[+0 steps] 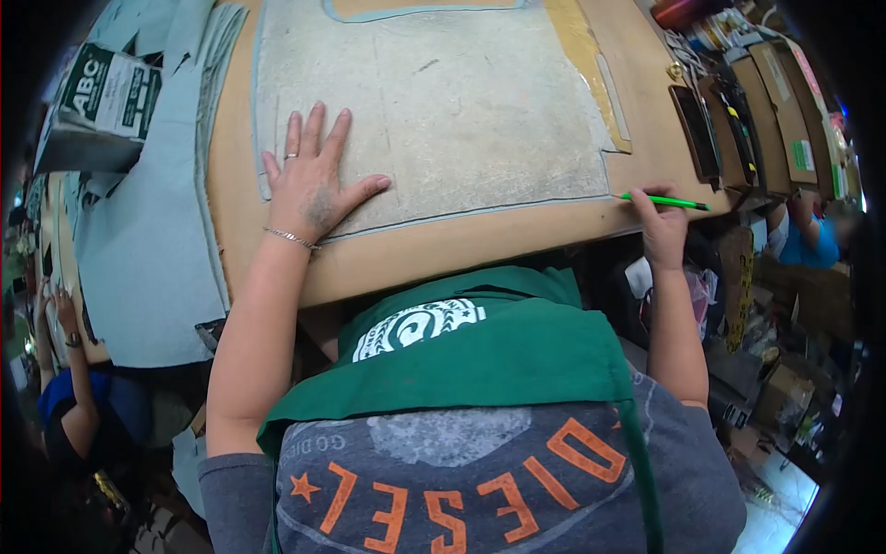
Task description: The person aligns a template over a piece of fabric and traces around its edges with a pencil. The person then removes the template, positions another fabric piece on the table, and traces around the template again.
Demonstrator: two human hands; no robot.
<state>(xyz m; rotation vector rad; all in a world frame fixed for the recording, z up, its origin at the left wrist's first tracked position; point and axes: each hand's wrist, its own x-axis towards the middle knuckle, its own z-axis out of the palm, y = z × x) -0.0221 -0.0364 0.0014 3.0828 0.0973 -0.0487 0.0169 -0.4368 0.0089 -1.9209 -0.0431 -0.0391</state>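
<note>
lying under the flat, open left hand point(317, 189), the pale board point(480, 111) extends between 2 hands. the right hand point(664, 231) pinches the green pencil point(681, 202) at its near right corner.

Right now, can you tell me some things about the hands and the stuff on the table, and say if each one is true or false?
1. The left hand rests on the sheet, fingers spread. True.
2. The right hand holds a red pencil. False: the pencil is green.
3. The pencil's tip is near a corner of the sheet. True.
4. The bracelet is on the right wrist. False: the bracelet is on the left wrist.
5. The ABC box is on the left hand's side. True.
6. The apron is yellow. False: the apron is green.
</note>
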